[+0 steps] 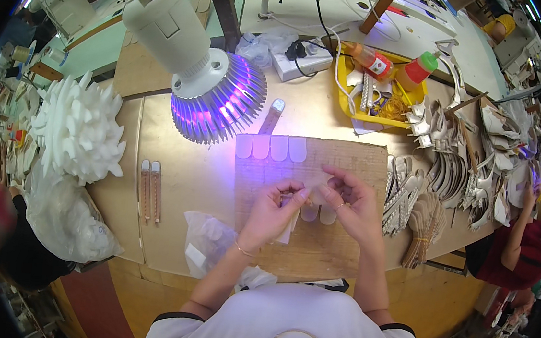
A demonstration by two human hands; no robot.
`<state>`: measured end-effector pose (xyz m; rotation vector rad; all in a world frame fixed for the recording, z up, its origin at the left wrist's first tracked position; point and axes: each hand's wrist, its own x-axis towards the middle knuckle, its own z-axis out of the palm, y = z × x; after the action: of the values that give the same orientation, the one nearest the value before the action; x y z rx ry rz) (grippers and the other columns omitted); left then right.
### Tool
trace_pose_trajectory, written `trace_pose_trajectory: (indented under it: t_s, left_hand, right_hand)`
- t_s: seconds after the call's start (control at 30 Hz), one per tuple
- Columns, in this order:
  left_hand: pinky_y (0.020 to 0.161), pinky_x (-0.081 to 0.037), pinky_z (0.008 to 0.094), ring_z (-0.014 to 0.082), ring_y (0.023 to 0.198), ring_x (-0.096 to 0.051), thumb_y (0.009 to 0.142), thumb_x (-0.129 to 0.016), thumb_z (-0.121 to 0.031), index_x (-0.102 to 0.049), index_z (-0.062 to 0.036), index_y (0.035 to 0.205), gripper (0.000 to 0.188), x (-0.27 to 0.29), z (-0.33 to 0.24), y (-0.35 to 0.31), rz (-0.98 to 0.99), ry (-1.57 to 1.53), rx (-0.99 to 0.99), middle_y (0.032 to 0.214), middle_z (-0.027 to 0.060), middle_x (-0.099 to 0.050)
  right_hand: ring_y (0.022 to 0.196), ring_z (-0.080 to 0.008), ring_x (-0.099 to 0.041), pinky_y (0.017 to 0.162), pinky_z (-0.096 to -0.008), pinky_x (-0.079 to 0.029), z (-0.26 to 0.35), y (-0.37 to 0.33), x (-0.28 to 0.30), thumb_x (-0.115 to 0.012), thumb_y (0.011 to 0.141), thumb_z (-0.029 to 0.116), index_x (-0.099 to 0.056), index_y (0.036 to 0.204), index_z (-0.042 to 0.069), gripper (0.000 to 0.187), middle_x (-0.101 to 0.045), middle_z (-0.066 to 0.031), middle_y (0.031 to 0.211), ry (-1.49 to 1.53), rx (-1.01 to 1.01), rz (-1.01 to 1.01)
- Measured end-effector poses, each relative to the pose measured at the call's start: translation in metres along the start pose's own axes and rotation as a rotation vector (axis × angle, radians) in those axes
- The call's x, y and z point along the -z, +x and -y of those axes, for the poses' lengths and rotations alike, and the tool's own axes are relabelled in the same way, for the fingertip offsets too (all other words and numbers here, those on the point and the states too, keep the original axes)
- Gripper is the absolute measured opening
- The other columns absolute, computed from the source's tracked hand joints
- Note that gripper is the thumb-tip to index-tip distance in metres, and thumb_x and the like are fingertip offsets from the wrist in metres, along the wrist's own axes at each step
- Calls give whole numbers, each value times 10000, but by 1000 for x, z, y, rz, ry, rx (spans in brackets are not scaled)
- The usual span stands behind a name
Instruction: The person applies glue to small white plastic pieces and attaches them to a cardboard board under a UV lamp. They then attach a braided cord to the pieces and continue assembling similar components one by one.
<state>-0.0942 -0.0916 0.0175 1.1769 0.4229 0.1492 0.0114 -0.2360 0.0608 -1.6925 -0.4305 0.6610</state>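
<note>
The left hand [273, 212] pinches a small translucent piece [316, 188] beside the right hand [354, 209], over a cardboard sheet [338, 261] — four pale tabs [279, 148] along its far edge — near a violet-glowing lamp [220, 99].

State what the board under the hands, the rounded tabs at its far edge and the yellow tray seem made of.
Board: probably cardboard, perhaps wood, matte brown, from its scuffed surface. Rounded tabs: perhaps plastic sheet, smooth and milky, given their even pale look; foam is possible. Yellow tray: likely moulded plastic, smooth, from its uniform colour and rounded corners.
</note>
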Motion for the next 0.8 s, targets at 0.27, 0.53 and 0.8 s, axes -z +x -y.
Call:
trace_pose_trajectory:
  t_s: [0.27, 0.53, 0.8]
  left_hand:
    - [570, -470, 263, 111, 650, -620, 874, -698, -106, -682, -11, 940, 117, -8, -1, 15, -285, 400, -309, 754, 45, -676]
    - [589, -512, 338, 260, 653, -646, 811, -722, -49, -699, -35, 966, 157, -27, -6, 12, -284, 844, -606, 781, 110, -663]
    - [620, -510, 364, 273, 689, -655, 837, -705, -68, -689, -25, 1054, 222, -23, 10, 6, -172, 912, -421, 821, 144, -677]
  right_hand:
    - [776, -77, -593, 665, -209, -483, 0, 9, -5, -739, 857, 172, -660, 1107, -18, 324, -657, -21, 884, -37, -58, -133]
    - [777, -98, -633, 694, -248, -526, -20, 29, -5, -673, 919, 151, -669, 1042, -51, 236, -686, -55, 840, 206, -145, -20]
    - [728, -201, -677, 689, -327, -524, -8, 84, 33, -668, 892, 170, -708, 963, -33, 219, -711, -146, 827, -654, 67, 61]
